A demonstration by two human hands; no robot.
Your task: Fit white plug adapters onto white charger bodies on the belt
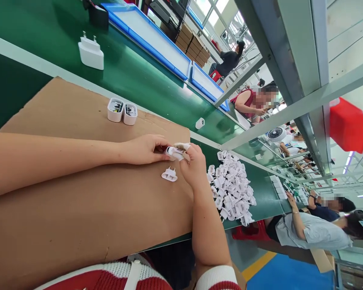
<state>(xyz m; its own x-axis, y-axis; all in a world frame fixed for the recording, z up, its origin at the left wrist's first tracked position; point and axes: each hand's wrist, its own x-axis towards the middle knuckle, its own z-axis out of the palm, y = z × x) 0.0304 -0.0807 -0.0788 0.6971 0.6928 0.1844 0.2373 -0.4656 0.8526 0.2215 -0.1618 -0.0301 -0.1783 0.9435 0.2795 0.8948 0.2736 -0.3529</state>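
Note:
My left hand (143, 149) is closed on a small white plastic charger part (171, 151) above the brown cardboard sheet (115, 213). My right hand (193, 164) meets it from the right, its fingers pinched at the same part; a whitish covering shows on one fingertip. The fingers hide much of the part. Just below the hands lies a white two-pin plug piece (170, 174), pins up. Two white charger housings (115, 110) stand side by side on the cardboard, open at the top, with wires and dark components inside.
A heap of white plug pieces (231, 187) lies right of my right forearm. On the green belt (151, 86) stand a white charger (91, 53) and a smaller white housing (200, 123). Blue-framed trays (148, 32) line its far side. A metal frame rises ahead; co-workers sit farther along.

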